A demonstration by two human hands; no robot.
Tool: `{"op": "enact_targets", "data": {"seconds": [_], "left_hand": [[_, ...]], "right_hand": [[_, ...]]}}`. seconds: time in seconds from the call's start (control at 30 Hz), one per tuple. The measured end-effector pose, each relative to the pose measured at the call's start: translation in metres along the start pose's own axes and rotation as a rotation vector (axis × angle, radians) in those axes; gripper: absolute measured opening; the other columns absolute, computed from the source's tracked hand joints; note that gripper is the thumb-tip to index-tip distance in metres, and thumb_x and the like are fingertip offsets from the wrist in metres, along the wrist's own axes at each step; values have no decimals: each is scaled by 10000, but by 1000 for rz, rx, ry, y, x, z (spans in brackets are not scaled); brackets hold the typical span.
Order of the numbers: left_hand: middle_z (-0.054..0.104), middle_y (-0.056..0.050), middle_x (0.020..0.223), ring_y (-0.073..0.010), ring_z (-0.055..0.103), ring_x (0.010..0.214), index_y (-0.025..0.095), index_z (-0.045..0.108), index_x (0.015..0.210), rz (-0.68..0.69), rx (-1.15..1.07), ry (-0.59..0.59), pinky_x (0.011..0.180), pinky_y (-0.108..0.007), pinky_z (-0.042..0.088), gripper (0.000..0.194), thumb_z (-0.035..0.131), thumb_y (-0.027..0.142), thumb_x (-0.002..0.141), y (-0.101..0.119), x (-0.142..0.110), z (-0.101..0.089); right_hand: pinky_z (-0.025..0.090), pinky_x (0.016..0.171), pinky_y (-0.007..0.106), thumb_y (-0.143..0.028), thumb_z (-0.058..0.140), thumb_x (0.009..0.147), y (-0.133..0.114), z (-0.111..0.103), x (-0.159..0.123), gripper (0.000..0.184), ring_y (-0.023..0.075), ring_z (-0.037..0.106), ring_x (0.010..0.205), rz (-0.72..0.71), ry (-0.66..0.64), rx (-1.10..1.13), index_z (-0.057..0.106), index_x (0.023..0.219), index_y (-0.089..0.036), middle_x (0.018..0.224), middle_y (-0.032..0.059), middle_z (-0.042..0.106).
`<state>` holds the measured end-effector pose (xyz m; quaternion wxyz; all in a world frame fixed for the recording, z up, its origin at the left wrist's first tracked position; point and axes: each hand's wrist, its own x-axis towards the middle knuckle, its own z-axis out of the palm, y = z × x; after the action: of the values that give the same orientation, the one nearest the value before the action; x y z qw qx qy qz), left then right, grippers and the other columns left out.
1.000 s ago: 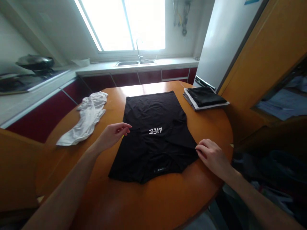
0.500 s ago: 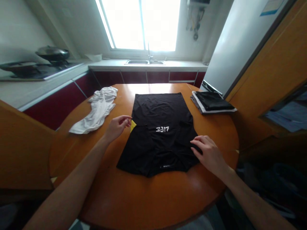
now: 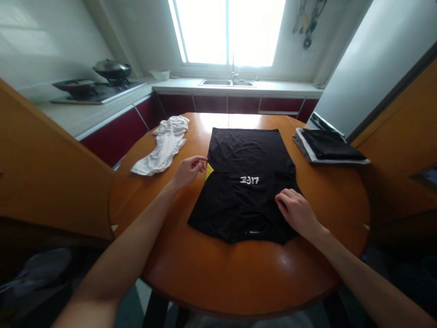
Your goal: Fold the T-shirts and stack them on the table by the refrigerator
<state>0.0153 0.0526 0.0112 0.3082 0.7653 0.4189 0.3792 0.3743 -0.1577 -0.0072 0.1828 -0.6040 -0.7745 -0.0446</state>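
Note:
A black T-shirt lies spread flat on the table, its neckline toward me and white lettering across its middle. At its left edge a small yellow patch shows. My left hand is beside that patch, its index finger stretched to the edge of the shirt and its fingers loosely apart. Over the right sleeve area, my right hand has its fingers curled and drawn together against the black fabric. Its fingertips partly hide what they pinch.
A crumpled white garment lies on the left of the round wooden table. At the right stands a stack of folded dark and white clothes. Beyond are a counter with a sink, and a stove with pans.
My view has turned left, so everything sits further right. My right hand has moved inward over the shirt from the sleeve's edge, and its fingers have closed. My left hand stays by the yellow patch.

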Motion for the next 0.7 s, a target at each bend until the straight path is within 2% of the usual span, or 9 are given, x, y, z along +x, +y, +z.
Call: {"op": "enact_targets", "data": {"seconds": [0.13,0.27,0.33,0.4,0.5,0.6,0.7], "left_hand": [[718,-57,780,-166,673,658,124,703,1034,4,-4,7,667,-289,539,371,556,427,878,-1,1,2],[722,-57,785,-172,677,669,130,704,1041,-7,-18,-12,679,-296,550,381,567,443,870,2,1,4],[720,-51,784,-171,673,669,138,708,1036,-13,-5,-11,678,-291,550,389,576,461,866,3,1,5],[720,-47,792,-172,672,670,148,707,1038,-16,13,-21,681,-291,550,402,572,486,868,1,2,5],[725,-39,806,-182,679,686,176,708,1043,-17,50,-52,695,-294,555,430,575,540,857,-2,5,8],[731,-35,809,-192,688,709,197,713,1034,-13,91,-83,713,-302,564,461,575,595,847,-5,6,12],[739,-40,824,-198,698,743,199,713,1043,-14,117,-115,742,-313,572,491,568,628,853,-3,5,14]], "right_hand": [[483,831,389,-213,481,1002,-3,-2,-3,183,244,582,894,-13,71,84,637,905,-217,941,83,654],[498,878,402,-204,499,993,-8,-7,-7,186,244,605,967,-67,12,176,674,933,-222,1030,78,684],[509,911,395,-185,501,983,0,-14,-6,200,236,623,1015,-45,13,266,696,968,-229,1098,70,694],[513,946,383,-177,498,970,20,-23,-4,222,225,641,1039,59,114,351,713,992,-227,1107,70,702],[521,944,382,-188,520,929,63,-37,3,219,229,671,1016,252,293,385,735,967,-209,1054,79,729],[546,865,357,-181,526,889,102,-40,14,240,225,698,954,379,311,413,749,976,-189,1035,85,754],[543,869,340,-171,532,870,124,-28,35,255,215,700,945,381,276,418,763,975,-187,1030,84,762]]}}
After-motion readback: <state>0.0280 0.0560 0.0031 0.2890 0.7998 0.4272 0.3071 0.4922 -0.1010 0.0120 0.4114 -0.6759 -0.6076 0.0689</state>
